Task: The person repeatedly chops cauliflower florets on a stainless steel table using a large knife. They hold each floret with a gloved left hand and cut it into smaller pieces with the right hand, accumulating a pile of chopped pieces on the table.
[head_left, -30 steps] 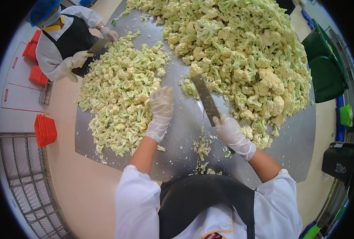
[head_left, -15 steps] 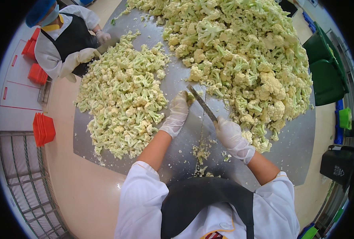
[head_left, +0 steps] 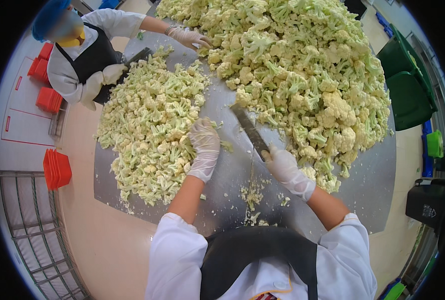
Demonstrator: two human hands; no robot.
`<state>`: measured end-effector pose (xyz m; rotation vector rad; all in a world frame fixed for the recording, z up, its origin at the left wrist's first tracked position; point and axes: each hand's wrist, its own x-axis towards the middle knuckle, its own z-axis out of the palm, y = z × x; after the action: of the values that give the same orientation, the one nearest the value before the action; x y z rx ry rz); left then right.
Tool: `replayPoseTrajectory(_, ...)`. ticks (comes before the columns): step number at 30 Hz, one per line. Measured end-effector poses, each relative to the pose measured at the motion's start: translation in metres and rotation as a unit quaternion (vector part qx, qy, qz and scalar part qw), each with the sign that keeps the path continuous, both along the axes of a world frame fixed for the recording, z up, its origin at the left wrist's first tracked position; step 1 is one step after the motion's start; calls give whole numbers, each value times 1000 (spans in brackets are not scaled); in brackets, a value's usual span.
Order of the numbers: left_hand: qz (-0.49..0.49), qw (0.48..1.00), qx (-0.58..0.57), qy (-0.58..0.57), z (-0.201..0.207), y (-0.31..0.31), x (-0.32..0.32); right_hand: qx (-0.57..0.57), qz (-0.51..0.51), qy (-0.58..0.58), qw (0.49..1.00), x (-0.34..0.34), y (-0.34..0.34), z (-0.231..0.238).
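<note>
My right hand (head_left: 288, 171), in a translucent glove, grips a knife (head_left: 250, 131) by its handle, the broad dark blade slanting up and left over the steel table. At the right edge of the left-hand heap of cut cauliflower florets (head_left: 155, 125) is my gloved left hand (head_left: 204, 145). Its fingers curl round cauliflower pieces that are mostly hidden; green-white bits (head_left: 226, 146) show beside it, slightly blurred. A larger heap of cauliflower (head_left: 302, 65) covers the far and right part of the table, beyond the knife.
Crumbs (head_left: 252, 195) lie along a seam in the steel table (head_left: 227, 205). Across the left heap a co-worker (head_left: 85, 55) holds a blade and reaches with one gloved hand (head_left: 188, 37) to the large heap. Red baskets (head_left: 57, 169) stand left, a green bin (head_left: 407, 97) right.
My left hand has moved left, from beside the blade to the left heap. The knife now shows more of its flat side. The co-worker's hand has stretched out to the large heap.
</note>
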<state>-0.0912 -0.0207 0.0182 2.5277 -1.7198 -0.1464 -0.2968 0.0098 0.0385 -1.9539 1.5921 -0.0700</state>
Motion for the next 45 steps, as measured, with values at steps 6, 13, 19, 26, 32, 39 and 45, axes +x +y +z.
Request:
replayPoseTrajectory(6,-301,953,29,14,-19,-30,-43,-77,-147,-146,975,-20,-19,5)
replayPoseTrajectory(13,-83,936,-233,-250,-22,-68,16,-91,-130,-100,982,-47,-8,6)
replayPoseTrajectory(19,-162,966,-109,169,-39,-80,-45,-68,-161,-232,957,-27,-16,-3)
replayPoseTrajectory(26,-191,940,-201,197,-26,-10,-30,-118,-104,-169,973,-50,7,1)
replayPoseTrajectory(32,-177,919,-175,305,-34,105,-20,-46,47,-95,993,-47,61,8)
replayPoseTrajectory(39,-54,929,-152,333,-33,135,-34,23,95,-33,995,-26,88,17)
replayPoseTrajectory(45,-104,955,-166,223,-35,137,-29,28,107,-2,994,-32,86,25)
